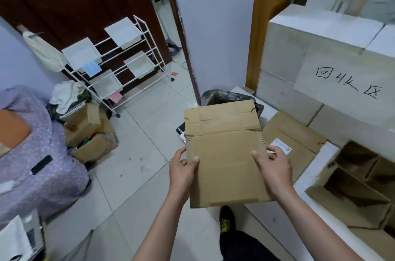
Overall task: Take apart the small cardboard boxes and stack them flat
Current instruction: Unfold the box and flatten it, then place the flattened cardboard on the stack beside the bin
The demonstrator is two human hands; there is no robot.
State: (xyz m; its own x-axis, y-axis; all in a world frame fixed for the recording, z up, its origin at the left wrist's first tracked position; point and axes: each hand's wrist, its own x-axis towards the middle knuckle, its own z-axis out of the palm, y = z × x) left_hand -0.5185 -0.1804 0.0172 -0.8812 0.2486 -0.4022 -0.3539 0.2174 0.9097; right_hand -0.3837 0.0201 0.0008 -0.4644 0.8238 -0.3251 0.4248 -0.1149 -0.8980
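Holding flattened box (pixel 224 154): left hand (pixel 181 172) and right hand (pixel 275 168) pinch its side edges; next, probably lay it on flat cardboard (pixel 297 132).

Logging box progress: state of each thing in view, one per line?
Held cardboard box: flattened, held off the floor.
Left hand: grips its left edge.
Right hand: grips its right edge.
Labelled flat box: lying flat.
Open boxes: still assembled.
Bin bag: open.

I hold the flattened cardboard box (pixel 224 154) with both hands. My left hand (pixel 183 172) grips its left edge, thumb on top. My right hand (pixel 274 170) grips its right edge, thumb also on top. Both forearms reach forward under the box.
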